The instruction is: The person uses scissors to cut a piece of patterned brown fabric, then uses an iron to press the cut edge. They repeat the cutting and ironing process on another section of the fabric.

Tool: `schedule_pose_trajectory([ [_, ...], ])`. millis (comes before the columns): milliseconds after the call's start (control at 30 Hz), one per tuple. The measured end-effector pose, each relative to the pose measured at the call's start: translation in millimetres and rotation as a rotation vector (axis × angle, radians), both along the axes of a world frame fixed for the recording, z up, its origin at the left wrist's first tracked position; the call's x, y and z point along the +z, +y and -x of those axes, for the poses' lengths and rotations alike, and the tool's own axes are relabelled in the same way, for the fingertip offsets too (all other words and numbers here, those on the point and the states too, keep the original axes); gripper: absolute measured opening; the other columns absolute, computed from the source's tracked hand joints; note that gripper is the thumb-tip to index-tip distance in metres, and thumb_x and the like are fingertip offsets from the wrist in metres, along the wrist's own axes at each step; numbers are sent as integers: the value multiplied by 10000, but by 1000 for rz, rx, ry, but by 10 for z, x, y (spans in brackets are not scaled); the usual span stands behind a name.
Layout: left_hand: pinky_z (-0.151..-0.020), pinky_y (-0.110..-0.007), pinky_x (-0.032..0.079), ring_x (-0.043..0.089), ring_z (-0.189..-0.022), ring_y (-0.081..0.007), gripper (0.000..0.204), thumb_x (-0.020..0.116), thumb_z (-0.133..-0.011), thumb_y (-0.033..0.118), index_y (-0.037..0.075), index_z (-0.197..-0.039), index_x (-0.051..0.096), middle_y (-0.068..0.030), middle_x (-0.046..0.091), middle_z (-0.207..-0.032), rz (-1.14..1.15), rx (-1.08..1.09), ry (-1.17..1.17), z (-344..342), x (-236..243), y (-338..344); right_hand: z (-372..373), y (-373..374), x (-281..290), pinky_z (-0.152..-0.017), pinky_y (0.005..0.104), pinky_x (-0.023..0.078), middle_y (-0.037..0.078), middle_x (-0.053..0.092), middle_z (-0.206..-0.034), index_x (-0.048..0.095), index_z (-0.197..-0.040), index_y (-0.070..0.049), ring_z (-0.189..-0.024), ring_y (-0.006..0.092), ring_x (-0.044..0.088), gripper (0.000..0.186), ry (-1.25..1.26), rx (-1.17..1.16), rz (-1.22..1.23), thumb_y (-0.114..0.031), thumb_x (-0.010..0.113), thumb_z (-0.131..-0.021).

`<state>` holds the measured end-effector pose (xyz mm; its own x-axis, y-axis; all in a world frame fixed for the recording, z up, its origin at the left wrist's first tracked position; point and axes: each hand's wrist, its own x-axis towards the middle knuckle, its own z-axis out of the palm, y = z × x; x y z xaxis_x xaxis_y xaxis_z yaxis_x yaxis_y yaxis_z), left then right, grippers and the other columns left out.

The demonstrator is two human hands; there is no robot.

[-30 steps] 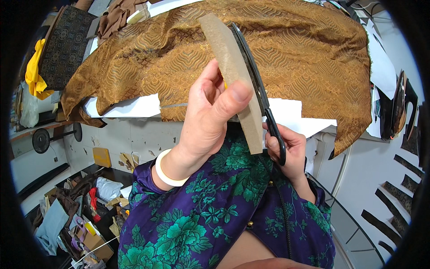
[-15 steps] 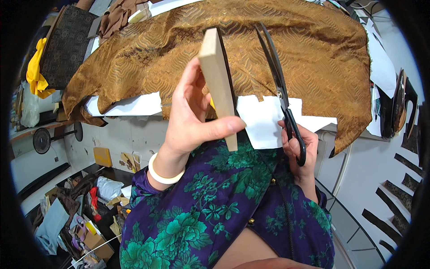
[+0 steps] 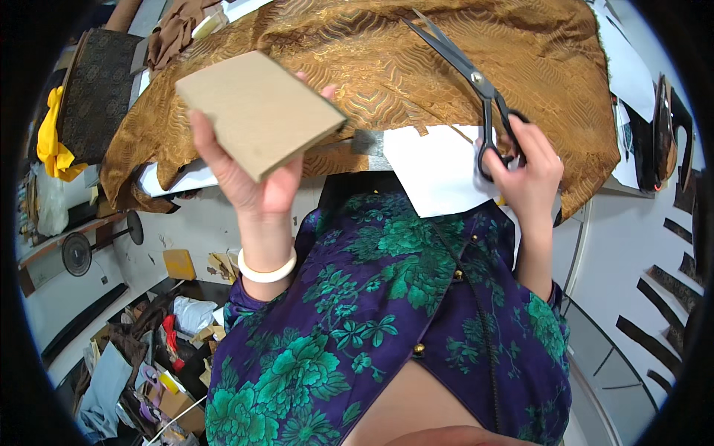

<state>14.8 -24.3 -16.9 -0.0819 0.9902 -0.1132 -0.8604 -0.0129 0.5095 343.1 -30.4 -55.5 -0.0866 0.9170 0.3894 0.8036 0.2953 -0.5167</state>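
A flat beige board (image 3: 260, 111) with a dark edge rests in my left hand (image 3: 245, 178), its fingertips showing along both sides and its broad face turned up. My right hand (image 3: 532, 171) grips large black-handled scissors (image 3: 477, 77) by the handles, long blades pointing up and left over the gold-brown brocade (image 3: 372, 30). The blades are nearly together. White paper (image 3: 431, 171) lies at the fabric's near edge, just left of my right hand.
At the far left hang a dark patterned fabric (image 3: 97, 97) and yellow cloth (image 3: 50, 130). A cluttered pile (image 3: 104, 379) sits low left. Dark fabric strips (image 3: 647, 342) are on the right white surface; more white paper (image 3: 625, 52) lies at the upper right.
My left hand has moved left, and the board it holds has swung from upright to broad face up. My right hand has lifted the scissors up and right, away from the board.
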Motion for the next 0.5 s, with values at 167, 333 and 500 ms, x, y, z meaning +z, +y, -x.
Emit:
schedule_pose_trajectory([
  [167,-1177,-734,240,541,-1257,-438,884,661,-863,668,74,-1475,428,-198,565,-1349,-56,47,-3,239,-46,-44,-273,366,32,-816,404,549,133,678,-1047,676,-1194,11,-922,320,681,476,-163,-13,52,-149,793,-761],
  [333,-1190,-731,199,516,-1284,-445,821,649,-893,631,111,-1490,431,-174,550,-1392,-69,104,-33,398,-104,-153,-219,406,273,-917,430,516,169,663,-1096,685,-1169,0,-1042,350,634,395,-373,-29,134,-131,769,-806],
  [500,-1192,-732,192,500,-1305,-461,833,656,-887,634,114,-1497,426,-168,537,-1420,-99,87,-76,400,-225,-142,683,304,69,-864,438,519,166,651,-1039,659,-1041,5,-981,347,636,256,-87,185,17,-154,743,-859],
])
